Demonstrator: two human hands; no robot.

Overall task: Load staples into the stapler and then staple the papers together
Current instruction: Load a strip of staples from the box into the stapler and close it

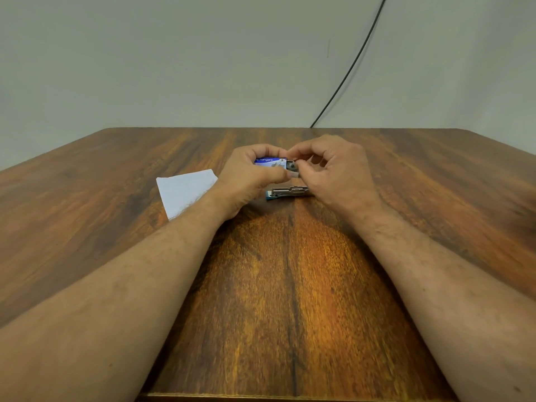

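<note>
Head view: left hand (249, 172) grips staple box (269, 161); right hand (333, 169) pinches at its open end. Stapler (290, 192) lies crosswise just beneath

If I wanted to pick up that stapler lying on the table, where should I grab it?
Probably from above, pinching the long sides of the stapler near its left end. It lies flat and lengthwise left to right on the table, and the right hand covers its right end.
</note>
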